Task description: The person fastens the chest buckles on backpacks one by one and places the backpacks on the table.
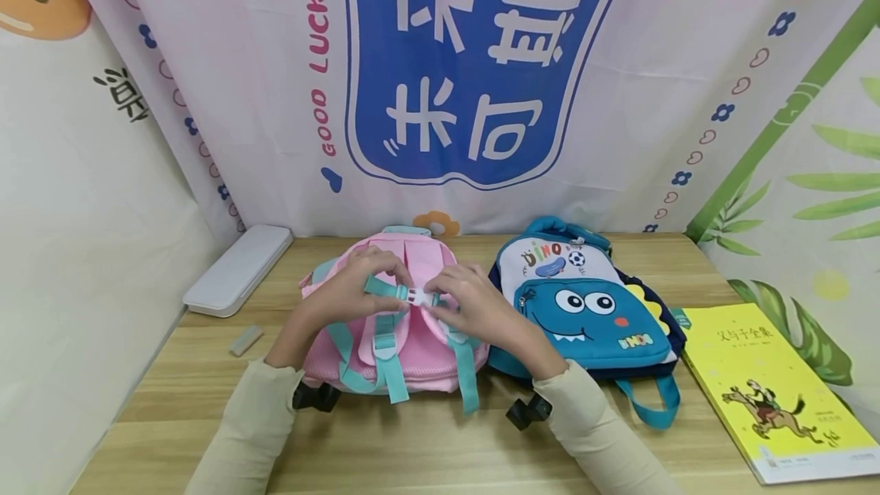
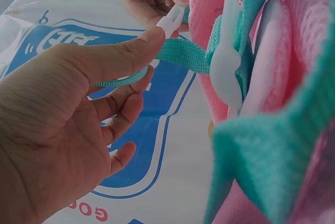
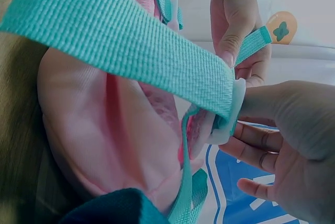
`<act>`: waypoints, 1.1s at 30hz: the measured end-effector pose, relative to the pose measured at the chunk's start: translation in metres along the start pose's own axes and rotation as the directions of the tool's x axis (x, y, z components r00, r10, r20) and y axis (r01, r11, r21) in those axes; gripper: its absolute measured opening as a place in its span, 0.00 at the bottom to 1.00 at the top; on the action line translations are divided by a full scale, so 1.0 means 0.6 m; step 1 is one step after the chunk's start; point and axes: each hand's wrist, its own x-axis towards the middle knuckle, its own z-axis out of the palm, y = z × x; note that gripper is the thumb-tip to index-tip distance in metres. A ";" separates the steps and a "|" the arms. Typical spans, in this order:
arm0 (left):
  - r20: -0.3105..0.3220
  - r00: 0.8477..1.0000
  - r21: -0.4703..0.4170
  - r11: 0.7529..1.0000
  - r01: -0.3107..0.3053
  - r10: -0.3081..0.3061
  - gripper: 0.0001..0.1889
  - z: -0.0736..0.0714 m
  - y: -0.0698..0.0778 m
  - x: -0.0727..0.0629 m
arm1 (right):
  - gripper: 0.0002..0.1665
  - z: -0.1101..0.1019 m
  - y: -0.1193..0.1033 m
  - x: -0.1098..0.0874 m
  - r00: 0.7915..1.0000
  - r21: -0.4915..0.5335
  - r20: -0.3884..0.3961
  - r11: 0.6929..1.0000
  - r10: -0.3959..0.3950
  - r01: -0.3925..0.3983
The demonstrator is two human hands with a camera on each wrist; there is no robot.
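Note:
A pink backpack (image 1: 419, 361) with teal straps lies on the table, its strap side facing up. Over its middle, my left hand (image 1: 360, 281) pinches the left end of a white plastic buckle (image 1: 416, 296), thumb on top. From the other side my right hand (image 1: 474, 304) pinches the buckle's right end. The two ends meet between the fingertips; how far they are clicked together I cannot tell. In the left wrist view, a teal strap (image 2: 183, 55) runs from the buckle to the bag, beside a white strap adjuster (image 2: 226, 72). Teal strap ends hang over the bag's lower edge.
A blue dinosaur backpack (image 1: 584, 319) lies just right of the pink one. Farther right is a yellow book (image 1: 777, 388). At the back left sits a pale case (image 1: 238, 270), with a small eraser-like block (image 1: 246, 341) before it. Printed cloth (image 1: 275, 98) hangs behind the table.

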 end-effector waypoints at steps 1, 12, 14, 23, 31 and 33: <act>0.001 1.000 0.000 1.000 0.003 -0.003 0.12 0.000 0.001 0.000 | 0.16 0.000 0.000 0.000 1.000 0.001 0.003 1.000 0.000 0.000; -0.024 1.000 0.015 1.000 0.019 -0.019 0.12 0.001 0.004 0.002 | 0.16 -0.002 -0.001 -0.002 1.000 -0.025 -0.012 1.000 -0.016 0.015; -0.028 1.000 0.017 1.000 0.015 -0.014 0.12 0.002 0.003 0.002 | 0.16 -0.001 -0.001 -0.002 1.000 -0.034 -0.015 0.999 -0.017 0.017; -0.018 1.000 0.046 0.999 0.026 -0.025 0.13 0.002 0.010 0.003 | 0.15 0.002 -0.001 -0.002 1.000 -0.035 -0.009 0.999 -0.022 0.021; -0.007 0.999 0.041 0.998 0.045 -0.045 0.13 0.004 0.010 0.004 | 0.14 0.004 -0.002 -0.003 0.999 -0.052 -0.015 0.998 -0.038 0.037; -0.005 0.999 0.041 0.998 0.048 -0.048 0.13 0.004 0.009 0.004 | 0.14 0.004 -0.002 -0.003 0.999 -0.056 -0.016 0.998 -0.040 0.039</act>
